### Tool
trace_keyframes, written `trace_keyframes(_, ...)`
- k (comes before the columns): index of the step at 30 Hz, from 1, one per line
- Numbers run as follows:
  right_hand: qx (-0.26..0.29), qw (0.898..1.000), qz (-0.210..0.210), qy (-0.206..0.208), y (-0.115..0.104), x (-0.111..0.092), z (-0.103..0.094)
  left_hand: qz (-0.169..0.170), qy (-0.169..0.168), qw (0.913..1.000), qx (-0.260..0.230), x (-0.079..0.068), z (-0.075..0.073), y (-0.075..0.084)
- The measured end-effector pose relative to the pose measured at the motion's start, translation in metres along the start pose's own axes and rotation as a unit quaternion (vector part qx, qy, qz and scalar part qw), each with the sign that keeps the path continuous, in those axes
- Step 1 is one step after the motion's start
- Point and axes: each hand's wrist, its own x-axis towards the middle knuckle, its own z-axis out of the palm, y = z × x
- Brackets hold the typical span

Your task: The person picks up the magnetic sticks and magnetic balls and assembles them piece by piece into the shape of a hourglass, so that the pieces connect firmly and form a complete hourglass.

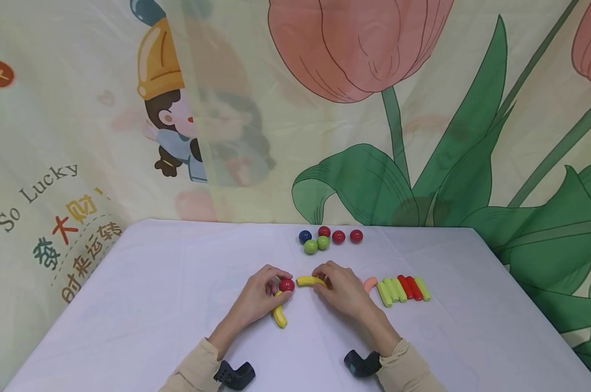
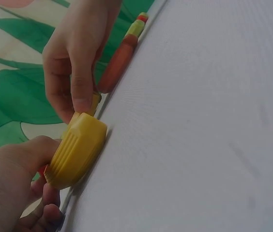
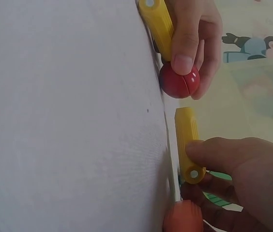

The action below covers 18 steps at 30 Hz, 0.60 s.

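My left hand (image 1: 256, 294) grips a red ball (image 1: 287, 286) between thumb and fingers. A curved yellow rod (image 1: 279, 318) meets that ball and slants toward me on the table. In the right wrist view the left thumb presses the red ball (image 3: 181, 84) right at the rod's end. Just right of the ball, my right hand (image 1: 346, 291) pinches a second curved yellow rod (image 1: 305, 280). Its free end points at the ball, with a small gap between them. A round pale dot marks its other end in the right wrist view.
Red, green and blue balls (image 1: 338, 237) sit in a cluster at the table's back. Right of my right hand lie a pink curved piece (image 1: 370, 283) and a row of light green and red sticks (image 1: 402, 288). A printed curtain (image 1: 246, 201) hangs behind the white table (image 1: 178, 261).
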Motion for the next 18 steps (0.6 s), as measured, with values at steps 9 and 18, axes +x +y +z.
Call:
trace_keyframes(9,0.011,1.0,-0.004,-0.001,-0.0012,-0.0003,0.0007,-0.01,0.0,0.9999,0.012,-0.0001,0.0005,0.0006)
trace_keyframes(18,0.015,1.0,-0.014,-0.003,-0.0038,-0.0015,0.002,-0.004,-0.007,0.9999,0.008,-0.0004,0.0005,0.0029)
